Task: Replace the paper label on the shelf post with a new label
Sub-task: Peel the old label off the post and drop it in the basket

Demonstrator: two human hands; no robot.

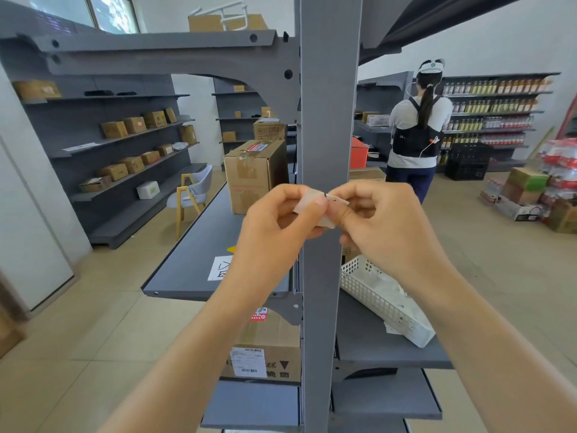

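Both hands meet in front of the grey shelf post (327,120), at about chest level, and share one small white label (312,205). The left hand (278,223) has its fingers closed on the label's left part, thumb on top. The right hand (384,220) has its fingertips pinched together on the right edge, where a thin strip with a dark mark sticks out. This two-handed hold looks like peeling: one hand steadies the paper while the other picks at an edge, probably to part the label from its backing, though the paper is blurred and I cannot tell if it is the old label or the new one.

The part of the post that shows carries no label, so it seems ready for sticking. Both forearms reach up and forward, wrists bent inward so the fingertips face each other just before the post. A white basket (374,295) with more paper lies on the shelf (374,348) to the right, within easy reach.
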